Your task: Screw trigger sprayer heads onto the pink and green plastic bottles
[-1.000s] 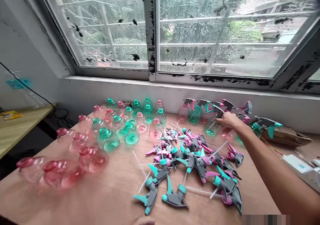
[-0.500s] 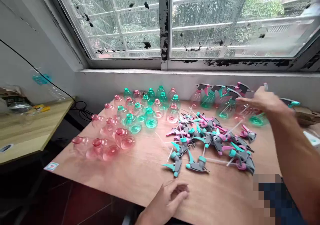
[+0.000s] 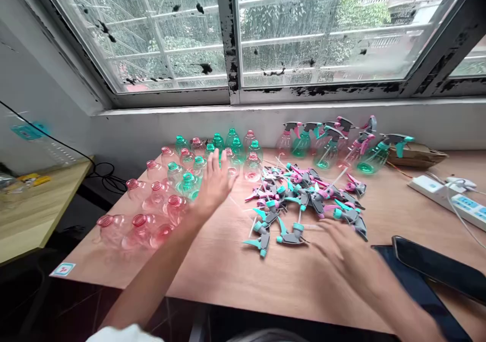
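Note:
My left hand (image 3: 212,185) reaches out with fingers stretched, hovering over a cluster of empty green bottles (image 3: 228,149) and pink bottles (image 3: 152,220) standing on the wooden table (image 3: 228,271). It holds nothing. My right hand (image 3: 339,248) is blurred by motion, low over the table beside the pile of grey spray triggers (image 3: 304,200) with pink and teal parts. Its fingers look spread and nothing shows in them. Several assembled spray bottles (image 3: 330,144) stand at the back by the wall.
A white power strip (image 3: 451,197) with cables lies at the right. A dark phone (image 3: 436,266) rests on a dark sheet near the front right. A flat brown package (image 3: 413,154) sits behind the assembled bottles. A second wooden table (image 3: 34,205) stands at the left.
My right hand has left the assembled bottles at the back and come down near the trigger pile. My left hand has risen from the front edge and reached toward the empty bottles.

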A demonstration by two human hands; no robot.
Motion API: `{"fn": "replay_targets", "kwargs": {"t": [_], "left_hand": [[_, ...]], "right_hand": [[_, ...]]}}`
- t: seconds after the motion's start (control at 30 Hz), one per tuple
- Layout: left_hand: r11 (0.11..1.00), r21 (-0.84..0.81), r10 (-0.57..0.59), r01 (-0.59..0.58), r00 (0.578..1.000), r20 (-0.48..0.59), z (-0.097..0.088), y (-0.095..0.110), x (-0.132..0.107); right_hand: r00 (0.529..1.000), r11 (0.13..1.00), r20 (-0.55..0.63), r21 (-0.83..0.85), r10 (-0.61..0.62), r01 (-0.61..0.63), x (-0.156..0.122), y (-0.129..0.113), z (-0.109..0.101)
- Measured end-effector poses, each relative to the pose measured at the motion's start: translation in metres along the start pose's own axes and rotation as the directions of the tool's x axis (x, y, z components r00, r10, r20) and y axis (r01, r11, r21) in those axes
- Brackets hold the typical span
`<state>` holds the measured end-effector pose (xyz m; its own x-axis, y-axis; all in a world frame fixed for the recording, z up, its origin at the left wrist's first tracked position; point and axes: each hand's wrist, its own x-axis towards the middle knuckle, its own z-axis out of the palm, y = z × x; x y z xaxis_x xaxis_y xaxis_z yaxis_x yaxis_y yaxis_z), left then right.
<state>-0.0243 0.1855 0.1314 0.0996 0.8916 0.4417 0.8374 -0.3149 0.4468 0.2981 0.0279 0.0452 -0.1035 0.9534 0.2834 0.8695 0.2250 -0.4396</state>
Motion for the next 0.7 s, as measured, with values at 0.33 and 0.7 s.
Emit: {"fn": "replay_targets", "kwargs": {"t": [0.33,0.7], "left_hand": [[0.973,0.194,-0.113,0.129,0.99,-0.089,0.037,-0.03,0.002],[0.968,0.081,0.249,-0.239,0.959,-0.137,0.001,0.043,-0.117]], "right_hand": [[0.984,0.981,0.049,-0.083,-0.17,0.174,-0.018,-0.021,0.074],[0.994,0.996,0.057,0.012,-0.094,0.094,-0.051,-0.021,0.063]]}}
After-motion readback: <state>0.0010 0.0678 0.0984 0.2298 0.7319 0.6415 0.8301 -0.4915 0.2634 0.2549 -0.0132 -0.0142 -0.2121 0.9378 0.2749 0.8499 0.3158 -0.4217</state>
